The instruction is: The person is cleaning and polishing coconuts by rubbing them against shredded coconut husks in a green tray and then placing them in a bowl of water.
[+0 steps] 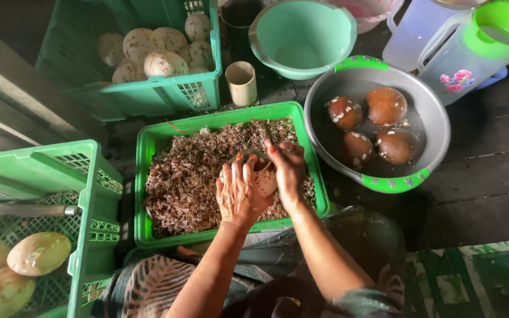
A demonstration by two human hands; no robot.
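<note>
Two hands meet over the green tray [148, 176] of brown shavings, and between them sits one coconut [262, 174], held just above the shavings near the tray's right half. Your left hand [240, 191] cups it from the near side, fingers curled around the shell and closed on it. Your right hand [288, 166] is folded down over the far side with the fingers shut; something may be pinched in them, but I cannot tell what, if anything.

The risks, as I judge them: the shell looks round and partly pared, so it could turn in your left palm and slip down into the shavings. If your right hand holds a blade, a slip would send it towards your left fingertips, which lie right beside it. Keep those fingertips behind the working edge.

Right of the tray, the grey basin [431, 112] holds four brown coconuts in water; a wet hand would loosen your grip. Behind the tray stands a small cup [241, 82], near enough to knock over with a reach. Left of the tray, a crate [83, 176] holds pale halves and a dark-handled tool.
</note>
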